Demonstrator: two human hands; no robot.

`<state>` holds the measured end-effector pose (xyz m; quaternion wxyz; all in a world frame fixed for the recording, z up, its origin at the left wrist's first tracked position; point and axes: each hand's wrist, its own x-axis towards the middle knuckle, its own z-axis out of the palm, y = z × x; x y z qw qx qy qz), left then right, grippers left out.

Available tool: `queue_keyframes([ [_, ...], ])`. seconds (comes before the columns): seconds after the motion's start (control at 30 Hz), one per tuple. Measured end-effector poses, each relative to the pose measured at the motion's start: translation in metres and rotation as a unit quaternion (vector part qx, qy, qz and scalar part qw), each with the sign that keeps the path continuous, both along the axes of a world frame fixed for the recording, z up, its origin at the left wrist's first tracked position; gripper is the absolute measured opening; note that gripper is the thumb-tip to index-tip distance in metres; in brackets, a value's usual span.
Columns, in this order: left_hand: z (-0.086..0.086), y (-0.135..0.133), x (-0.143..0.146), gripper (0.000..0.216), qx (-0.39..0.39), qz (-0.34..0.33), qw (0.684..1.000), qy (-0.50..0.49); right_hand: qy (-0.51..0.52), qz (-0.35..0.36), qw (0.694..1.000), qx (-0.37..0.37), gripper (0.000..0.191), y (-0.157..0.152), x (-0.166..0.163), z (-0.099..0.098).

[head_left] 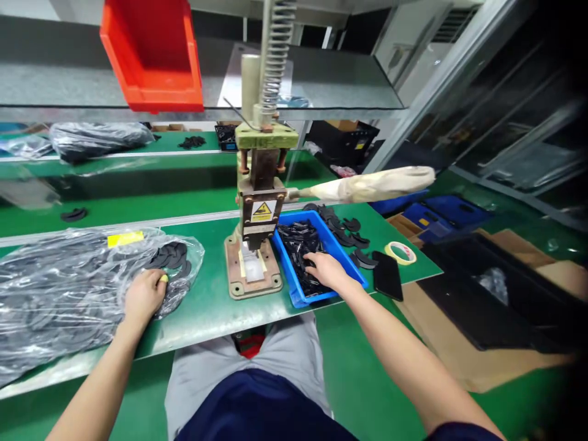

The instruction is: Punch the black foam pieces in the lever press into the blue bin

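Note:
My left hand (146, 294) rests at the mouth of a clear plastic bag (59, 288) with its fingers curled. A yellow cover sits on one of its fingertips. Black curved pieces (172, 254) show beside the hand and through the plastic; what the fingers hold, if anything, is hidden. Inside a blue bin (335, 236), my right hand (326, 271) reaches among small black parts (298, 245), thumb and fingers apart. Between my hands stands a hand press (261, 214) with a warning label, and a pale pad (253, 268) lies on its base.
The press's wrapped lever (381, 184) sticks out to the right above the bin. More curved black pieces (340, 229), a roll of tape (400, 252) and a black phone-like slab (387, 275) lie right of the bin. A red bin (154, 61) sits on the shelf above.

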<state>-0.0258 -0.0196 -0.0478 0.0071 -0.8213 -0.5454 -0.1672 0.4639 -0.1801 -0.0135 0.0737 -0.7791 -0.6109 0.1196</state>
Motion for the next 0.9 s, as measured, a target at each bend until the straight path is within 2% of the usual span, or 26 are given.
queue_keyframes([
  [0.2,-0.008,0.002,-0.003,0.040,0.005,-0.001,1.000,0.005,0.021,-0.035,0.998,0.040,0.030,-0.018,0.001,0.009],
  [0.47,-0.007,0.001,0.001,0.041,0.001,0.016,1.000,-0.004,0.088,-0.110,0.975,0.174,0.030,-0.024,-0.004,0.014],
  [0.57,-0.003,0.001,-0.003,0.036,0.043,0.023,0.996,-0.073,0.131,-0.139,0.950,0.246,0.033,-0.034,-0.016,0.019],
  [0.63,0.006,-0.003,-0.004,0.030,0.112,0.033,0.984,-0.137,0.172,-0.139,0.934,0.279,0.035,-0.045,-0.031,0.020],
  [0.7,0.020,-0.016,0.002,0.024,0.180,0.036,0.963,-0.197,0.217,-0.120,0.923,0.293,0.032,-0.057,-0.053,0.020],
  [0.77,0.036,-0.038,0.016,0.023,0.202,0.026,0.945,-0.256,0.261,-0.088,0.915,0.294,0.026,-0.069,-0.080,0.018],
  [0.83,0.049,-0.067,0.040,0.025,0.148,-0.011,0.938,-0.312,0.297,-0.055,0.908,0.291,0.020,-0.078,-0.107,0.016],
  [0.9,0.057,-0.100,0.069,0.023,0.015,-0.125,0.927,-0.352,0.326,-0.030,0.899,0.292,0.017,-0.083,-0.131,0.014],
])
